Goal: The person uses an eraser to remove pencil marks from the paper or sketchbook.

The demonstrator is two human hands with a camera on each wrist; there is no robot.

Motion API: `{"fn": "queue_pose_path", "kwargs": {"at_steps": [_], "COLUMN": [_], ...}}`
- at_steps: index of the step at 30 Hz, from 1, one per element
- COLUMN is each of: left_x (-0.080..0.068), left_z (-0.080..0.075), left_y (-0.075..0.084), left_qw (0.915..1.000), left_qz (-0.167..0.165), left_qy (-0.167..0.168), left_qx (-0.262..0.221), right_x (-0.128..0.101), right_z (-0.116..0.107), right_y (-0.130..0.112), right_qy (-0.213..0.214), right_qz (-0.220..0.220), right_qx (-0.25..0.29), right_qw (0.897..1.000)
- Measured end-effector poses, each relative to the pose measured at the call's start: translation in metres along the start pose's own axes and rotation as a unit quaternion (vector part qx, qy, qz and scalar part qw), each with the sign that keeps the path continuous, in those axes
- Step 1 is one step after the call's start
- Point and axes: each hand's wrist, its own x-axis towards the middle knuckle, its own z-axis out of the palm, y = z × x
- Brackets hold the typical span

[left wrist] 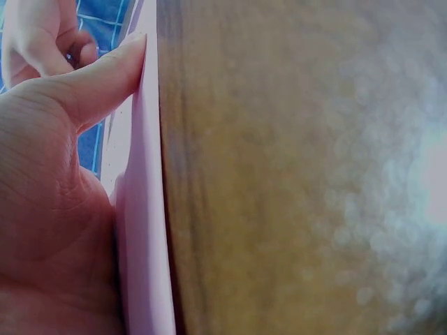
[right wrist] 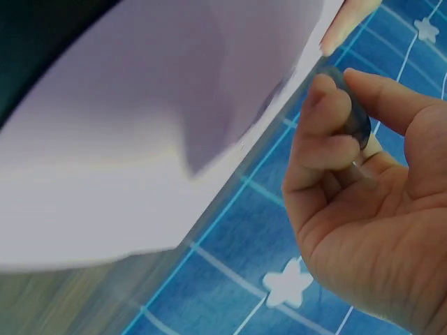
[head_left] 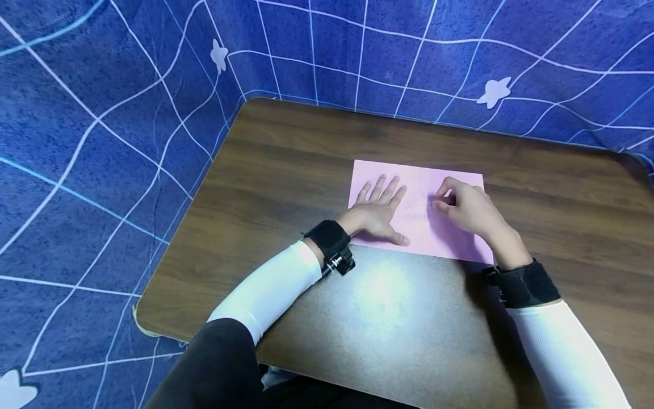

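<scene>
From the head view I see my left hand (head_left: 377,211) laid flat on the left half of a pink sheet of paper (head_left: 419,227), fingers straight and spread, thumb out along the near edge, pinning it to the wooden desk (head_left: 286,170). The left wrist view agrees: the thumb (left wrist: 98,77) presses on the paper's edge (left wrist: 143,230) where it meets the desk. My right hand (head_left: 467,207) is over the right half of the sheet, its fingers curled and pinching a small dark object (right wrist: 353,112) between thumb and fingertips; I cannot tell what that object is. The paper lies near the middle of the desk, towards the far side, with a blue patterned cloth (head_left: 102,113) hanging behind and around. I judge the work to be at an early stage: the sheet lies flat and looks unfolded, with a faint line across its middle, so nearly everything appears left to do.
</scene>
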Motion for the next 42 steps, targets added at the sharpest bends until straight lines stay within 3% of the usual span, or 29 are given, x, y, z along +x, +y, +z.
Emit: {"fn": "queue_pose_path", "kwargs": {"at_steps": [6,19,23,28,33,42], "left_x": [0.004,0.011,0.009,0.01,0.008,-0.004], "left_z": [0.0,0.001,0.001,0.007,0.01,0.003], "left_y": [-0.001,-0.001,-0.002,-0.001,0.0,0.001], "left_qw": [0.9999,1.0,0.9999,0.9999,0.9999,0.9999], "left_qz": [-0.01,-0.007,-0.008,-0.009,-0.01,0.004], "left_qy": [-0.01,-0.005,-0.003,-0.014,-0.011,0.011], "left_qx": [0.001,0.002,0.007,-0.002,0.004,-0.004], "right_x": [0.008,0.007,0.009,0.005,0.004,-0.003], "right_z": [0.01,-0.003,0.0,0.013,0.02,0.007], "right_y": [-0.011,0.004,-0.003,-0.013,-0.014,0.003], "right_qy": [-0.041,-0.009,-0.006,-0.038,-0.049,-0.022], "right_qz": [0.004,0.059,0.027,-0.02,-0.004,0.043], "right_qx": [-0.014,-0.079,-0.055,-0.009,-0.006,-0.04], "right_qw": [0.999,0.995,0.998,0.999,0.999,0.998]}}
